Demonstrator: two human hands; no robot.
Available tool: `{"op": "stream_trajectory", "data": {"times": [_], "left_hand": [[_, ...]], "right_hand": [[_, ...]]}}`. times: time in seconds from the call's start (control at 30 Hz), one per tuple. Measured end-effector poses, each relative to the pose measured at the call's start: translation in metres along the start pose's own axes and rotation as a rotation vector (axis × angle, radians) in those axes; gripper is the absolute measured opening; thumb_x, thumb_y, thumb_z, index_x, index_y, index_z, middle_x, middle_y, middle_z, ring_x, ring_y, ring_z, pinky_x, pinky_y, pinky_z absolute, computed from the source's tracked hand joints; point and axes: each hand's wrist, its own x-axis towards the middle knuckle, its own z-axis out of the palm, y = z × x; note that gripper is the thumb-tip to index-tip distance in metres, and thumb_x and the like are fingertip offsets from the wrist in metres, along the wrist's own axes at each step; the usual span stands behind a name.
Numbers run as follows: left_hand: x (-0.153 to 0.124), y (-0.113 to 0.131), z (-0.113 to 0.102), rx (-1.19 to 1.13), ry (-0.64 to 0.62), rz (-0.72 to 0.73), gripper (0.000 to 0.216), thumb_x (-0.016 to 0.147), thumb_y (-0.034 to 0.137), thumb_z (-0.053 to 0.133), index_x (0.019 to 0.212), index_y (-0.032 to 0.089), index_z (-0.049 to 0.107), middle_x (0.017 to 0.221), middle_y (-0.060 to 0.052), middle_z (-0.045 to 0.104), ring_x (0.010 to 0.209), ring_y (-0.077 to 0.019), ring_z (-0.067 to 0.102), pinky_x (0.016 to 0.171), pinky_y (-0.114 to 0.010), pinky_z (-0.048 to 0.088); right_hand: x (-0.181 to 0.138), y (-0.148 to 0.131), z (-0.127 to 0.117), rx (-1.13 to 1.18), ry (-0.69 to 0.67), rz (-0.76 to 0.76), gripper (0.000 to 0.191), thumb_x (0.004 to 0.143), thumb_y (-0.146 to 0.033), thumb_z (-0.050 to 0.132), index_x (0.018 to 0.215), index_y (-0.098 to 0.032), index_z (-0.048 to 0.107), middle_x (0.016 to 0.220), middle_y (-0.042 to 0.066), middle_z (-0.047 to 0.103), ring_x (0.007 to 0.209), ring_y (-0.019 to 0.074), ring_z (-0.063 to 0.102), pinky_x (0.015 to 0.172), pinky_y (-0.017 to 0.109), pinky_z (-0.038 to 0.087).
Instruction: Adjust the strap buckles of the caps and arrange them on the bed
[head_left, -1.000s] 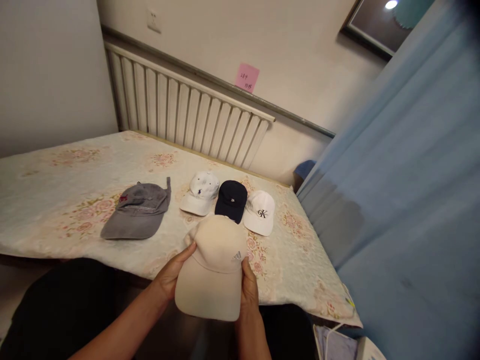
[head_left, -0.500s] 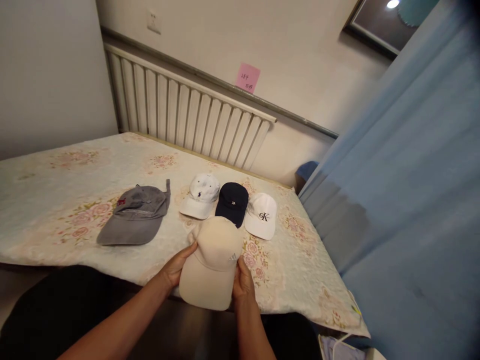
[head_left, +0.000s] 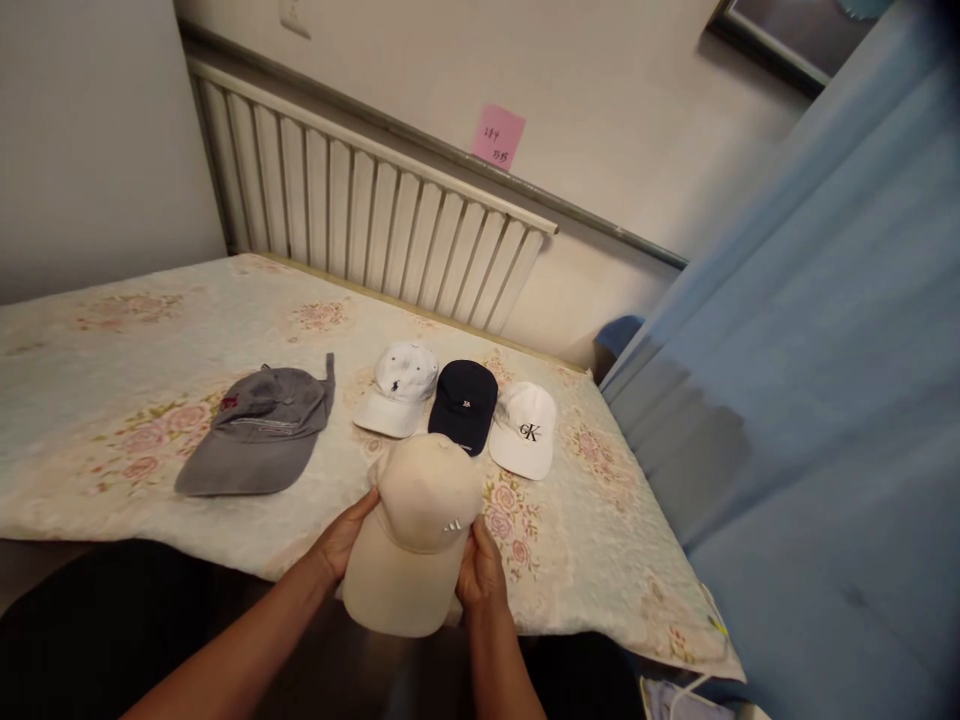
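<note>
A beige baseball cap (head_left: pixel 420 510) is held between my two hands at the front edge of the bed, its brim toward me and a small light logo on its right side. My left hand (head_left: pixel 346 535) grips its left side, and my right hand (head_left: pixel 481 570) grips the right side; some fingers are hidden beneath the cap. Just beyond it lie a white cap (head_left: pixel 397 390) with a small dark emblem, a navy cap (head_left: pixel 465 400) and a white cap with CK letters (head_left: pixel 523 430). Farther left rests a grey cap (head_left: pixel 262 430) with its strap sticking up.
The caps lie on a floral bedspread (head_left: pixel 247 300). Behind the bed, a white radiator (head_left: pixel 360 190) runs along the wall below a pink note (head_left: pixel 499 137). A blue curtain (head_left: pixel 810 370) hangs at the right. Some folded cloth (head_left: pixel 686 700) shows at the lower right.
The beige cap has tilted slightly and shifted a little left and toward me, with both hands still on it. The view has moved slightly; the other caps stay in place.
</note>
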Motion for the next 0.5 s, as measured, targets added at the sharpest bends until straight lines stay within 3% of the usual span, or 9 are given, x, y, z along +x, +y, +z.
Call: {"op": "stream_trajectory", "data": {"times": [0.5], "left_hand": [[-0.008, -0.0026, 0.0075, -0.026, 0.01, -0.01, 0.068, 0.078, 0.049, 0.059, 0.129, 0.004, 0.053, 0.098, -0.021, 0.072, 0.101, -0.0389, 0.064, 0.093, -0.052, 0.045]], "right_hand": [[-0.0023, 0.0016, -0.0009, 0.041, -0.004, -0.014, 0.032, 0.079, -0.032, 0.067, 0.106, -0.016, 0.066, 0.101, 0.006, 0.074, 0.099, 0.017, 0.067, 0.101, 0.035, 0.044]]}}
